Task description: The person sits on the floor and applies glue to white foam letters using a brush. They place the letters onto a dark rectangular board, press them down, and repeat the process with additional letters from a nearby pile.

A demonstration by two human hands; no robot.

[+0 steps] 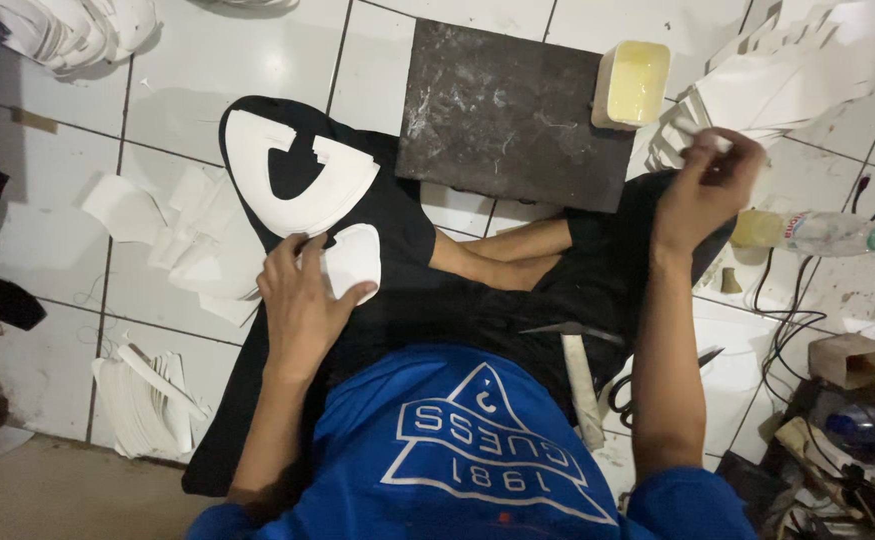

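1. Presently seated cross-legged behind dark slab point(517, 110), landmark for all below.
2. Left hand point(302, 300), near-left of slab: fingers closed on small white cutout point(355, 258), thumb on its near edge, piece lying on black cloth point(402, 230).
3. Right hand point(705, 185), right of slab: fingertips pinched on one white strip point(692, 130) at edge of fanned stack point(787, 75).
4. Judged light, thin, bendable, easily creased; best taken by an edge, pinched flat.
5. Larger white cutouts point(292, 180) left of slab; cream tub point(632, 82) on its right corner; bottle point(822, 233) further right.
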